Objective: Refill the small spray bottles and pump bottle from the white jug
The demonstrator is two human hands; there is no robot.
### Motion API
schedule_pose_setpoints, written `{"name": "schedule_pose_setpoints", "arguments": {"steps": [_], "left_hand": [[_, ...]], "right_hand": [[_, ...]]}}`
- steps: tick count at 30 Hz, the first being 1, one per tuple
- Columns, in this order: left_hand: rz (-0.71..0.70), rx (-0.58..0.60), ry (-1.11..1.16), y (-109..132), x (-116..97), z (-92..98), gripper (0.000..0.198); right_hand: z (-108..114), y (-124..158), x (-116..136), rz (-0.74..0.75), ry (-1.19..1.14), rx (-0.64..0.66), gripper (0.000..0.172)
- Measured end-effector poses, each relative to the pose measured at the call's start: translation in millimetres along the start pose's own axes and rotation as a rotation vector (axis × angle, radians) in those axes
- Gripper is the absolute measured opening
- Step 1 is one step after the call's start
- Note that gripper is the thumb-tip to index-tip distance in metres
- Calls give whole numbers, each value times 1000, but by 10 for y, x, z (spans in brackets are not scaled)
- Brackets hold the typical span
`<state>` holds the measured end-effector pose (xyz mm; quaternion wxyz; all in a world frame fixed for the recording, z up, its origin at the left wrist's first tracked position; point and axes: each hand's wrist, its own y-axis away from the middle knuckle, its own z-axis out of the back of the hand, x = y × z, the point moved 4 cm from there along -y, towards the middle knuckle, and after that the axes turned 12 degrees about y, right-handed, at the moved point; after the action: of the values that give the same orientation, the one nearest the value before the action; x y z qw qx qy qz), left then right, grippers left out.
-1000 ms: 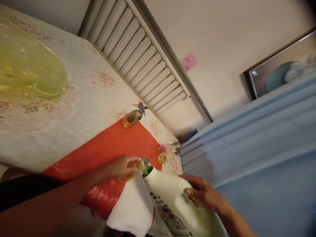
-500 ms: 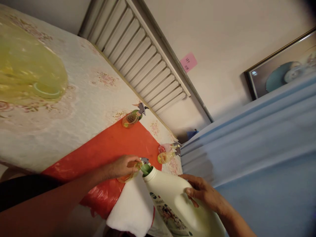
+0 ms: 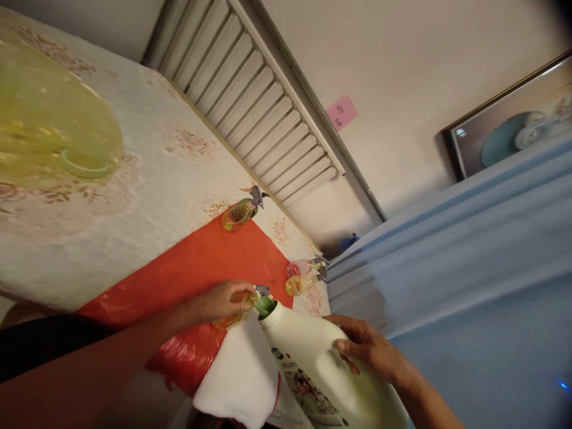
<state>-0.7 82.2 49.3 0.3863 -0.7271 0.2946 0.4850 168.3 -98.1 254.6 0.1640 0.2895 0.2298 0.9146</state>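
My right hand (image 3: pixel 366 345) is wrapped round the handle of a large cream detergent jug (image 3: pixel 308 339), tilted with its green spout (image 3: pixel 265 305) toward the left. At that spout, my left hand (image 3: pixel 232 300) grips the neck of a clear bottle (image 3: pixel 230 322) with amber-yellow liquid in it. The spout meets the bottle's mouth, and the exact contact is too small to make out. A folded white towel (image 3: pixel 241 378) lies just below the bottle, partly behind the jug.
A red plastic sheet (image 3: pixel 201 262) covers part of the flowered tablecloth (image 3: pixel 156 196). On it stand a spray bottle (image 3: pixel 239 215), a yellow one (image 3: pixel 299 285) and a pink one (image 3: pixel 297 268). A yellow-green plastic bag (image 3: pixel 53 119) lies left. A blue curtain (image 3: pixel 447 256) hangs right.
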Motion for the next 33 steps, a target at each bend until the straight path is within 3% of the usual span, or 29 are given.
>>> {"name": "schedule_pose_setpoints", "arguments": {"steps": [33], "left_hand": [[-1, 2, 4, -11, 26, -5, 30]], "right_hand": [[6, 10, 25, 4, -3, 2, 54]]}}
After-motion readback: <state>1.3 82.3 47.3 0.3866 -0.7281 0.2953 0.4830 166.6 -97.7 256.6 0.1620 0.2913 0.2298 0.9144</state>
